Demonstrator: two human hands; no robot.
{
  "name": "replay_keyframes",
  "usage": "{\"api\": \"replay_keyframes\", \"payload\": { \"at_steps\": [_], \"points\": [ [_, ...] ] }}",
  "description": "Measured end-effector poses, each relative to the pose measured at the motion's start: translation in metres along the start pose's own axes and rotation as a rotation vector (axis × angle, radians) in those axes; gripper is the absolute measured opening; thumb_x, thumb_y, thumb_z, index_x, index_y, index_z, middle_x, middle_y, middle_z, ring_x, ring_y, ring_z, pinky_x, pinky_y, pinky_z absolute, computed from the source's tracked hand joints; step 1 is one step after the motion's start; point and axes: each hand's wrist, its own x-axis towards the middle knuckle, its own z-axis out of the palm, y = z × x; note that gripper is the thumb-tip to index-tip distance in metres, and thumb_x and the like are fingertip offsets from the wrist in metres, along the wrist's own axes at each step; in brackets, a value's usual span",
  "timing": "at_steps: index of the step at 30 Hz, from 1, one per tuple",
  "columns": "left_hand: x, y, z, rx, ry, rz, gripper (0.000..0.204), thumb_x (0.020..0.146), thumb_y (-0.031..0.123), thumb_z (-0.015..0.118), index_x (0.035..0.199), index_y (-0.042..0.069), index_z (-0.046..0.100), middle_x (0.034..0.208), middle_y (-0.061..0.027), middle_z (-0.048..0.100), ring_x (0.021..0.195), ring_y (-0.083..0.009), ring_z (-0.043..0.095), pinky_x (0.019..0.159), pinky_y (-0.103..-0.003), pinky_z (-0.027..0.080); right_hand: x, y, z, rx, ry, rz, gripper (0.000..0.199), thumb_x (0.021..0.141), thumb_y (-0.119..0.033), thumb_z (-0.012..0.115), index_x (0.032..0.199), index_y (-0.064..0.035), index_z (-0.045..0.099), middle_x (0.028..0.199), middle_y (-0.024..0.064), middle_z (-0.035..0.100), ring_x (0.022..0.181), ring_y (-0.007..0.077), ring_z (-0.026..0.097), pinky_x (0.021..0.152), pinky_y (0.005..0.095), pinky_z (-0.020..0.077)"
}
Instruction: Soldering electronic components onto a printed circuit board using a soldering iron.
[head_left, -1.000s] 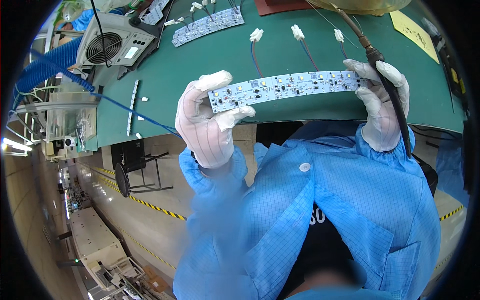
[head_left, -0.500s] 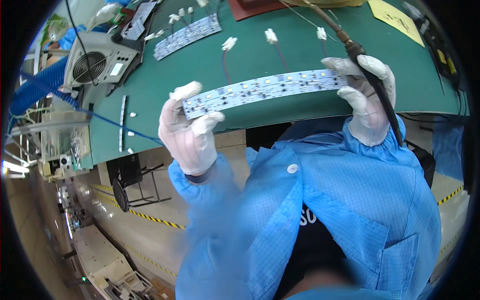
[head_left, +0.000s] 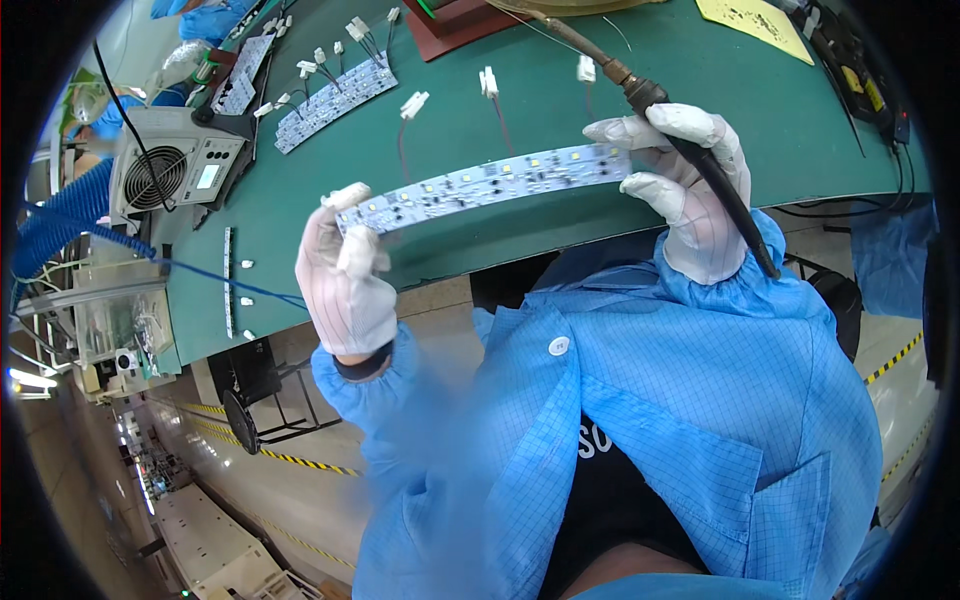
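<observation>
A long white LED circuit board (head_left: pixel 490 187) is held up lengthwise above the front edge of the green bench, between my two white-gloved hands. My left hand (head_left: pixel 345 275) pinches its left end between thumb and fingers. The right end sits between the thumb and fingers of my right hand (head_left: pixel 695 190), which also carries a soldering iron (head_left: pixel 712 170). The iron's dark handle slants down past my wrist, and its metal end points up and away from me. Three white connectors, one of them a middle connector (head_left: pixel 488 82), stand on thin wires beyond the board's far edge.
More circuit boards with wired connectors (head_left: pixel 335 105) lie farther back on the green bench (head_left: pixel 520 130). A fan-fronted grey machine (head_left: pixel 170 165) and a blue hose (head_left: pixel 70 210) are at left. A narrow strip (head_left: pixel 229 282) and small white connectors lie nearby. A yellow sponge (head_left: pixel 757 25) is at far right.
The whole view has shifted, so bench and hands appear farther left. Both hands keep hold of the board, and the soldering iron stays in my right hand.
</observation>
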Motion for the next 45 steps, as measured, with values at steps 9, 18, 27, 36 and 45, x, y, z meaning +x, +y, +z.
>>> {"api": "replay_keyframes", "payload": {
  "at_steps": [9,18,27,36,45],
  "points": [
    [0.118,-0.041,-0.08,0.268,0.214,0.179,0.028,0.092,0.019,0.053,0.113,0.001,0.057,0.096,-0.0037,0.061,0.074,-0.0079,0.054,0.061,-0.02,0.041,0.001,0.0,0.001,-0.111,-0.008,-0.005,0.049,0.073,0.008,0.065,0.117,0.0013,0.048,0.103,0.019,0.062,0.102,0.032,0.06,0.085,0.0388,0.051],
    [0.168,-0.106,-0.25,1.731,0.396,-0.39,0.038,0.074,0.031,0.065,0.107,0.012,0.063,0.102,-0.0178,0.064,0.102,-0.0342,0.059,0.084,-0.041,0.047,0.002,0.0,-0.001,-0.073,0.028,0.048,0.044,0.073,0.005,0.067,0.114,0.0022,0.052,0.1,0.0173,0.063,0.098,0.0264,0.062,0.083,0.0343,0.051],
    [0.115,-0.032,-0.235,0.698,0.104,-0.05,0.028,0.089,0.025,0.056,0.105,0.002,0.062,0.082,-0.0052,0.062,0.068,-0.0122,0.054,0.061,-0.026,0.044,0.0,0.001,-0.007,-0.129,-0.108,0.037,0.047,0.076,0.008,0.061,0.12,-0.0016,0.047,0.103,0.0212,0.061,0.103,0.0349,0.059,0.085,0.0412,0.0506],
    [0.034,0.032,-0.033,-0.576,0.11,-0.052,0.029,0.093,0.023,0.052,0.112,0.002,0.052,0.089,-0.0052,0.052,0.067,-0.0071,0.045,0.046,-0.015,0.035,-0.001,0.001,-0.006,-0.143,-0.069,-0.03,0.047,0.075,0.007,0.063,0.119,-0.001,0.048,0.106,0.0193,0.061,0.103,0.0317,0.059,0.083,0.0378,0.051],
    [-0.007,0.031,0.056,-0.741,0.044,-0.256,0.028,0.095,0.024,0.048,0.113,0.003,0.051,0.088,-0.0064,0.054,0.064,-0.0082,0.046,0.045,-0.017,0.036,0.003,0.002,-0.007,-0.339,-0.226,-0.28,0.059,0.073,0.004,0.069,0.125,-0.008,0.044,0.119,0.025,0.053,0.112,0.0406,0.053,0.088,0.0469,0.0498]
  ]
}}
